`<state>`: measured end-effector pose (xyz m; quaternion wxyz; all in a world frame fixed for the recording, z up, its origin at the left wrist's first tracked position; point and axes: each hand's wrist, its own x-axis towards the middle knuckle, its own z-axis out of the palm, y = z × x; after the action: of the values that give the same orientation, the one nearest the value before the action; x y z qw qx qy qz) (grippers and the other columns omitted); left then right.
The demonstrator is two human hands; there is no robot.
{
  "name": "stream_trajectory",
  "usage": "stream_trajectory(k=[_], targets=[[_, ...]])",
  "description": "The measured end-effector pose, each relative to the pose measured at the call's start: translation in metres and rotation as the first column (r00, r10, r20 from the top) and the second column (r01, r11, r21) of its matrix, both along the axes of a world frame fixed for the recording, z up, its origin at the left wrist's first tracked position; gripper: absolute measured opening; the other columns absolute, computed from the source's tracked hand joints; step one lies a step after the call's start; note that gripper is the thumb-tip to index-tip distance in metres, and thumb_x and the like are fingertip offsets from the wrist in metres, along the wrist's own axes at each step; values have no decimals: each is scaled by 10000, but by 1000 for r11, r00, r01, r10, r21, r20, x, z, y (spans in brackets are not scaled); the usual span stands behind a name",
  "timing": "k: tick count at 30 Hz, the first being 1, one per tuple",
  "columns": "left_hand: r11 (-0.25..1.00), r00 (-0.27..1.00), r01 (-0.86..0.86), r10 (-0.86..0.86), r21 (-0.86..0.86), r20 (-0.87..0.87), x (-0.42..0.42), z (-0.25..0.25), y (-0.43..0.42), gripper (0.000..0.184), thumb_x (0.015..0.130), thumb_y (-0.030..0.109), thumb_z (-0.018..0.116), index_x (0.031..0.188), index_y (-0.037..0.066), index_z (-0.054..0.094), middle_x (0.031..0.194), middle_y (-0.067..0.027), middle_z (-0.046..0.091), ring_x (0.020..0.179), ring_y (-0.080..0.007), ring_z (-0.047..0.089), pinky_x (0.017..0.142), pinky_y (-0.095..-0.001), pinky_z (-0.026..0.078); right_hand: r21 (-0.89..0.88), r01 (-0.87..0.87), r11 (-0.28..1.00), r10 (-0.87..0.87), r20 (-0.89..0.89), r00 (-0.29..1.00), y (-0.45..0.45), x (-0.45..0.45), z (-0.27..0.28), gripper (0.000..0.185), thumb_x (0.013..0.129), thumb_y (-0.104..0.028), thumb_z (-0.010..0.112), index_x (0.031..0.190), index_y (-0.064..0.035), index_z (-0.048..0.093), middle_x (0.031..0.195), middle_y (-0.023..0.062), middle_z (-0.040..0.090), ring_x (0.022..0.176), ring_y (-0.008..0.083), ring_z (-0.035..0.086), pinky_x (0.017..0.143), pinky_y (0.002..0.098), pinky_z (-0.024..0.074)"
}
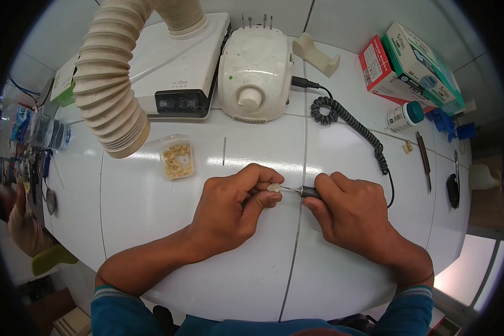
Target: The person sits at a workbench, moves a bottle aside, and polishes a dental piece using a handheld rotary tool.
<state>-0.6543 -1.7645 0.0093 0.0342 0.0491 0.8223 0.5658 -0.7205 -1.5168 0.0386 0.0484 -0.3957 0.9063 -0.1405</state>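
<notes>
Between the thumb and forefinger of my left hand (227,208) is a small cream-coloured, tooth-like piece (273,187), perhaps a dental crown. My right hand (355,215) is closed around a dark rotary handpiece (309,192). Its thin bur (289,189) points left and meets the piece, or comes very close to it; I cannot tell which. A black coiled cord (355,130) runs from the white control unit (255,73) towards the handpiece. Beyond my left hand, a clear plastic box (192,159) holds several similar cream pieces (177,159). A thin metal rod (224,151) lies beside it.
A ribbed hose (109,78) hangs over the table's left side, before a white machine (151,67). Boxes (411,70), a white jar (400,118), a slim tool (423,159) and a black-handled tool (452,190) are at right. Another person (25,224) is at far left.
</notes>
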Motion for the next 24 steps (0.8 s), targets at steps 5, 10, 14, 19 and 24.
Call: stream_trajectory(k=[5,10,14,19,24], targets=[[1000,1000,7,-7,-3,-6,0,0,0,189,1043,-25,711,1232,-38,701,952,-122,832,928,-182,833,821,-286,643,5,0,1000,0,0,1000,-1,0,0,335,1063,-386,730,956,-85,632,713,61,579,532,289,633,496,425,482],[1000,1000,13,-13,-5,-13,0,-2,0,205,1046,-42,693,1251,-36,707,956,-129,830,928,-186,832,822,-295,649,16,2,1000,-2,3,1000,-1,0,1,334,1063,-386,731,954,-87,630,715,60,577,532,287,632,495,422,480],[1000,999,26,-26,-9,-30,0,-1,0,225,1058,-62,647,1268,-28,721,957,-139,826,919,-200,832,820,-309,654,20,0,1000,0,-16,1000,-1,1,-1,335,1059,-391,737,953,-92,630,719,57,576,527,282,630,496,417,480],[999,998,31,-32,-18,-62,-1,-2,1,235,1068,-74,610,1263,-23,731,971,-152,828,898,-208,831,807,-316,655,34,-2,999,4,-51,999,-2,2,-2,337,1049,-397,750,945,-101,625,722,50,576,518,270,627,496,405,485],[999,998,30,-31,-28,-63,0,-4,0,233,1069,-75,604,1259,-21,730,984,-154,831,895,-205,831,796,-317,657,48,3,999,0,-71,997,-3,4,-2,340,1042,-400,758,939,-107,617,723,48,570,518,262,631,492,398,489]])
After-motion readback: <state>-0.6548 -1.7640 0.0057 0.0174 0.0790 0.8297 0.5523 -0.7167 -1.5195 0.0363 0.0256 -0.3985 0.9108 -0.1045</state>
